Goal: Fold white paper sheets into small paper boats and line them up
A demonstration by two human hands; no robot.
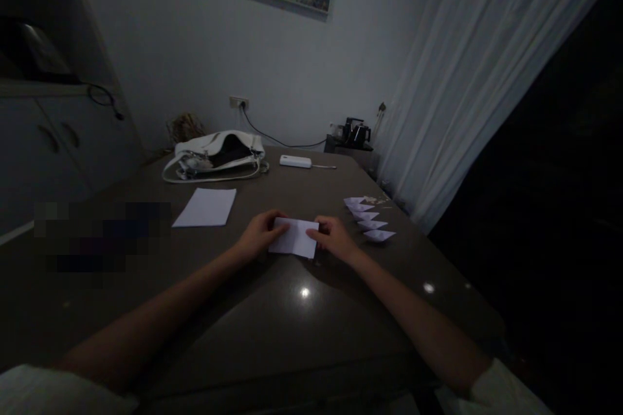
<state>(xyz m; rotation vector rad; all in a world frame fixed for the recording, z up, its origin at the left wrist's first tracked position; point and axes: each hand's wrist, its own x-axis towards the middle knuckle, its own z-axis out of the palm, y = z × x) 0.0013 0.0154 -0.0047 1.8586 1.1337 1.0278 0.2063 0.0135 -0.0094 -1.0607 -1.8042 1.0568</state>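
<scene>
A small folded sheet of white paper point(294, 241) is held between my two hands, just above the dark table. My left hand point(263, 233) grips its left edge, thumb on top and fingers behind. At the right edge my right hand point(335, 237) pinches it the same way. A crease runs down near the middle of the paper. To the right, several folded paper boats point(379, 235) stand in a row on the table. A stack of white paper point(207, 207) lies to the left, beyond my left hand.
A white handbag point(219, 154) rests at the back left of the table point(302, 331). Near the far edge lies a white power bank point(295, 161) with a short cable. A black kettle point(357, 134) stands behind, by the wall. A pale curtain point(438, 78) hangs along the right.
</scene>
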